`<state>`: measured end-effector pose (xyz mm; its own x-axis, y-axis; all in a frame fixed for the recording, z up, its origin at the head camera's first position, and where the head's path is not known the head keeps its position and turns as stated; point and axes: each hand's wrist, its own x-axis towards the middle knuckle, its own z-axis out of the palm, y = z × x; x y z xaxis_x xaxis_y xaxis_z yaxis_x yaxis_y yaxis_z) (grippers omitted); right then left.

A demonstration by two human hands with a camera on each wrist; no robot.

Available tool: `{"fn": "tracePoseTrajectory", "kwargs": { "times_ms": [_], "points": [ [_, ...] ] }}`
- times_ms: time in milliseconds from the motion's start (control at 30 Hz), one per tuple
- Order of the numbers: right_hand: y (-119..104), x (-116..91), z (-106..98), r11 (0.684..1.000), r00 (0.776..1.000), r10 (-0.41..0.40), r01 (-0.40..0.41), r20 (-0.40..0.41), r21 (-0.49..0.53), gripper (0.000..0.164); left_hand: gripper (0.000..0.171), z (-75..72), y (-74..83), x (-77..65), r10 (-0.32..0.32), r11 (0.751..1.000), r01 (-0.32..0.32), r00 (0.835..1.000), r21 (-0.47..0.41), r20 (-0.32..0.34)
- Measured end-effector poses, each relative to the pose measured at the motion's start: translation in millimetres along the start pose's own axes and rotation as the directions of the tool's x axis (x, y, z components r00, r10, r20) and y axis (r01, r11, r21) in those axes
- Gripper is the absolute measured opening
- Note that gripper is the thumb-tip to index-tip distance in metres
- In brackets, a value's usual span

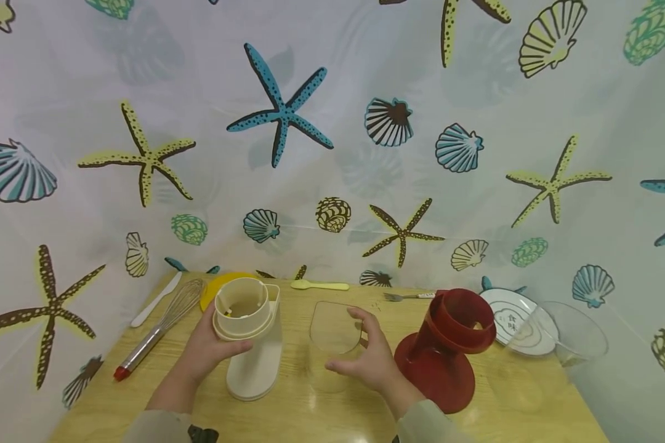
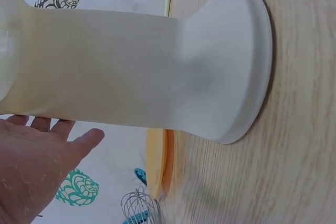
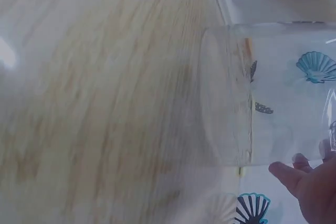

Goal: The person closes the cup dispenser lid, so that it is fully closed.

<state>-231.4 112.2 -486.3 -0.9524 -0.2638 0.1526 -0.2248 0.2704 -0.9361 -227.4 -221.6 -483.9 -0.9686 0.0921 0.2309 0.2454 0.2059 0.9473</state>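
My left hand (image 1: pixel 207 344) curves beside a white cup-shaped holder (image 1: pixel 242 306) on a white upright stand (image 1: pixel 255 372). In the left wrist view, the fingertips reach just behind the edge of the stand (image 2: pixel 105 66), and the thumb is apart from it. Right of the stand, a clear container (image 1: pixel 327 354) with a flat top stands upright on the table. Beside it, my right hand (image 1: pixel 374 360) is spread, its thumb in front of the container. Fingertips (image 3: pixel 299 158) lie right at the clear wall in the right wrist view.
A red stand (image 1: pixel 440 375) with a red cup-shaped top is right of my right hand. Farther right are a white plate (image 1: pixel 518 323) and a clear bowl (image 1: pixel 579 338). A whisk (image 1: pixel 166 323), knife (image 1: pixel 157 298) and yellow disc (image 1: pixel 213 288) lie left; a spoon (image 1: pixel 318 285) and fork (image 1: pixel 407 296) lie behind.
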Motion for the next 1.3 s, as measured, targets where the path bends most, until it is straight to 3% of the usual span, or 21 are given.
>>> {"fn": "tracePoseTrajectory", "kwargs": {
  "times_ms": [100,233,500,633,800,933,1100,1300],
  "points": [
    [-22,-7,-3,0.998,0.997,-0.061,0.061,-0.044,0.004,0.091,0.105,1.7,0.0,0.3,-0.014,1.0,0.014,1.0,0.021,-0.005],
    [-55,-2,-13,0.982,0.978,-0.183,0.186,-0.098,0.02,0.089,0.118,3.3,-0.2,0.5,-0.026,1.0,0.026,1.0,0.009,-0.009],
    [-142,33,-31,0.915,0.909,-0.403,0.402,-0.108,-0.026,0.086,0.131,6.1,-2.8,1.5,-0.045,0.999,0.045,0.999,-0.021,-0.001],
    [-175,50,-22,0.903,0.9,-0.427,0.429,-0.082,0.005,0.084,0.129,6.4,-0.8,3.3,-0.03,1.0,0.03,0.999,0.001,-0.01],
    [-185,72,6,0.91,0.913,-0.407,0.409,-0.032,0.07,0.083,0.116,6.3,2.0,6.0,0.045,0.999,-0.045,0.999,-0.02,-0.002],
    [-187,83,31,0.908,0.91,-0.415,0.413,0.013,0.074,0.082,0.112,5.0,1.3,5.2,0.067,0.998,-0.067,0.998,0.011,0.004],
    [-191,85,53,0.925,0.923,-0.379,0.378,0.072,0.02,0.081,0.111,6.5,-1.9,8.0,0.093,0.996,-0.094,0.995,0.004,0.031],
    [-179,86,71,0.937,0.937,-0.339,0.344,0.084,-0.058,0.083,0.099,4.7,-4.5,5.7,0.142,0.99,-0.14,0.988,-0.028,0.057]
  ]
}}
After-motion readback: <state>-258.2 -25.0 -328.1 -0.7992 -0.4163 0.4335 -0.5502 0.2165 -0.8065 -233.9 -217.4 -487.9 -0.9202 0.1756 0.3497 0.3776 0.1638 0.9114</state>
